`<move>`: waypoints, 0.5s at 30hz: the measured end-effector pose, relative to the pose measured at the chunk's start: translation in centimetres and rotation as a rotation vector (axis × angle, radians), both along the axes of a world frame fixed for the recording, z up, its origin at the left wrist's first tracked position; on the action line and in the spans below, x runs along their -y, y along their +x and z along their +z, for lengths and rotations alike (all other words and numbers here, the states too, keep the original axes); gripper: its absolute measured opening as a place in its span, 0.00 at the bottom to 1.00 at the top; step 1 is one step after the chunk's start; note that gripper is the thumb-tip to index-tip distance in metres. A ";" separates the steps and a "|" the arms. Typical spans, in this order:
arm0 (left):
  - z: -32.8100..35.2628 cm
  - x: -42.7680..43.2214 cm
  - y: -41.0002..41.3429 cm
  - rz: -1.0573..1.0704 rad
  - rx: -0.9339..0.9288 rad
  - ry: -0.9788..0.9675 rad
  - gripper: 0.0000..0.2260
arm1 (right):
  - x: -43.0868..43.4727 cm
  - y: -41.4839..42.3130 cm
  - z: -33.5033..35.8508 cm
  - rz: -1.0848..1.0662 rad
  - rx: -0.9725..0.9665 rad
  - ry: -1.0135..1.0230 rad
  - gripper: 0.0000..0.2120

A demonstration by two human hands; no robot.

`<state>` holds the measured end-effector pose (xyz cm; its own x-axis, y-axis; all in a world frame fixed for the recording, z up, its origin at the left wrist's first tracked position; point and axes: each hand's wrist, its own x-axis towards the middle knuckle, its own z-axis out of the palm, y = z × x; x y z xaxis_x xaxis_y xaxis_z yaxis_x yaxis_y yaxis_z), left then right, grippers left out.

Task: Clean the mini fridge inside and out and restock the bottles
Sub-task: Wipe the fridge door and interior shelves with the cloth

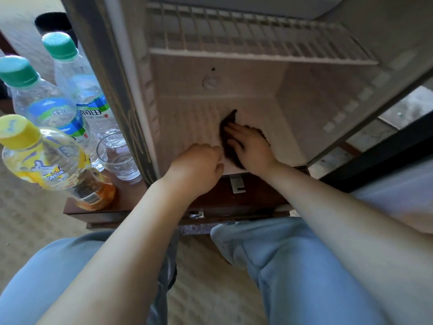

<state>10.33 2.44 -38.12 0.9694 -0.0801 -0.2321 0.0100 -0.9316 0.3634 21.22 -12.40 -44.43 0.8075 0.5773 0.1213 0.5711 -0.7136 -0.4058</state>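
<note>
The mini fridge (304,109) stands open in front of me, with nothing stored inside it. My right hand (250,144) lies flat on a dark brown cloth (228,127), pressing it against the ribbed fridge floor. My left hand (199,165) rests at the floor's front edge, fingers curled under; what it holds, if anything, is hidden. Left of the fridge stand two clear water bottles with green caps (44,102) (82,85). A yellow-capped bottle (46,158) stands in front of them.
A white wire shelf (246,41) spans the upper fridge. Two empty glasses (119,156) stand by the bottles on a dark wooden ledge (131,207). The open fridge door (386,148) is at right. My knees in light blue trousers (293,266) are on the carpet below.
</note>
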 end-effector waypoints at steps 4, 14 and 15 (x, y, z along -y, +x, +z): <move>-0.3 -0.3 -1.3 0.013 -0.027 0.051 0.16 | 2.7 -5.1 0.2 0.061 -0.023 -0.012 0.19; -1.5 -1.4 -1.5 0.041 0.057 0.030 0.17 | -1.3 3.8 -0.8 -0.186 0.098 0.085 0.16; -1.9 -1.7 -1.3 0.043 0.068 0.027 0.17 | -2.3 4.9 -0.8 -0.179 0.119 0.099 0.15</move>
<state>9.01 4.15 -39.99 0.9855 -0.0329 -0.1666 0.0259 -0.9404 0.3391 26.11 -10.07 -45.25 0.8725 0.4071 0.2702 0.4871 -0.7679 -0.4161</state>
